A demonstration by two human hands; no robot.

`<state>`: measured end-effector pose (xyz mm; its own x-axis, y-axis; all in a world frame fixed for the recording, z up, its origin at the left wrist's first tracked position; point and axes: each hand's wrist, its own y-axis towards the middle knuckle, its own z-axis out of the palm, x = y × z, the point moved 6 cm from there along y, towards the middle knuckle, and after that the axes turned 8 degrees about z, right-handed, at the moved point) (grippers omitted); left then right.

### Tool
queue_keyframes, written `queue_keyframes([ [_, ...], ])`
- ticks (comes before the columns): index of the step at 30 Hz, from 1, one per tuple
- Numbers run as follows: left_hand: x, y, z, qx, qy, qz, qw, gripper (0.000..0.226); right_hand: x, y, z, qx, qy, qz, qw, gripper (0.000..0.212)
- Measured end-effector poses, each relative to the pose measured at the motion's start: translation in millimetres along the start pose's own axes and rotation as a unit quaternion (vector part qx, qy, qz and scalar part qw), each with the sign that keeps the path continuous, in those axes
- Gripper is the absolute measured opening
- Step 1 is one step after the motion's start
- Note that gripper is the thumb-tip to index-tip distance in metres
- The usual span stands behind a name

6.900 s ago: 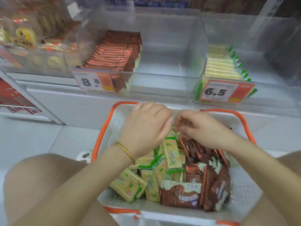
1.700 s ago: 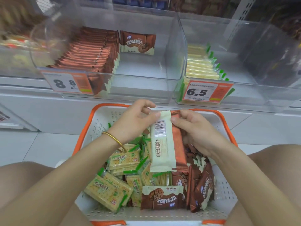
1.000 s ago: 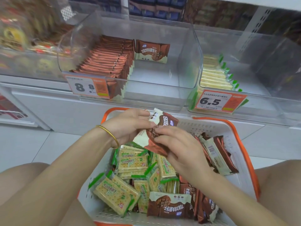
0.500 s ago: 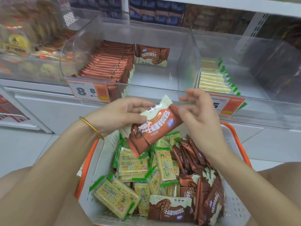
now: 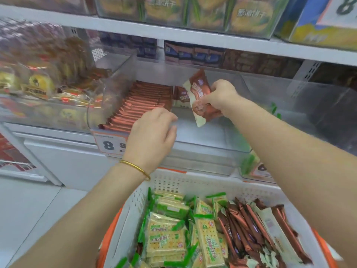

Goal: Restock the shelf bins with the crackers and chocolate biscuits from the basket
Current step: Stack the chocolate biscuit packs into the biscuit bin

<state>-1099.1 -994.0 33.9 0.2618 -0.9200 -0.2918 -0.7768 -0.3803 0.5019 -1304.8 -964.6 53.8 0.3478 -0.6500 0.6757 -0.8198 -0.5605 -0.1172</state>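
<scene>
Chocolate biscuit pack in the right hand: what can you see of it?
The chocolate biscuit pack is a glossy brown wrapper with a cream strip down one long edge and white lettering, too blurred to read. It stands on end, tilted, in the air over the right part of the clear bin. Only the right hand touches it, gripping its lower side. Whether it is one pack or several stacked, I cannot tell.

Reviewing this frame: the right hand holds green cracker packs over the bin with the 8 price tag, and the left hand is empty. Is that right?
Not quite. The head view shows the right hand gripping brown chocolate biscuit packs, not green cracker packs, over the bin with the 8 price tag; the left hand is empty.
</scene>
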Motion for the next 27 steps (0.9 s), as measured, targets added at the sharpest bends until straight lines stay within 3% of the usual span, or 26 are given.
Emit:
queue_keyframes([
  [2,1.0,-3.2,9.8,0.029,0.069,0.006,0.997,0.038,0.5,28.1,16.8,-0.009,-0.218,-0.028,0.975,0.032],
  [5,-2.5,-5.9,9.7,0.007,0.103,0.027,0.994,0.035,-3.7,55.5,40.5,-0.013,-0.323,-0.057,0.945,0.034],
  [9,-0.8,-6.0,10.6,-0.002,0.100,0.027,0.995,0.037,5.7,75.3,51.6,-0.058,-0.363,-0.101,0.924,0.030],
  [13,-2.0,-5.0,10.8,0.000,0.098,0.033,0.995,0.036,13.2,79.5,51.0,-0.113,-0.391,-0.102,0.908,0.059],
  [16,-1.5,-4.4,11.3,-0.005,0.103,0.034,0.994,0.034,12.0,78.7,53.5,-0.156,-0.407,-0.091,0.895,0.059],
  [21,-2.6,-5.4,12.1,-0.003,0.105,0.037,0.994,0.033,-0.2,75.6,61.4,-0.192,-0.330,-0.067,0.922,0.052],
  [27,-2.4,-5.8,10.7,-0.008,0.103,0.033,0.994,0.032,-18.2,69.1,68.7,-0.205,-0.355,-0.103,0.906,0.086],
])
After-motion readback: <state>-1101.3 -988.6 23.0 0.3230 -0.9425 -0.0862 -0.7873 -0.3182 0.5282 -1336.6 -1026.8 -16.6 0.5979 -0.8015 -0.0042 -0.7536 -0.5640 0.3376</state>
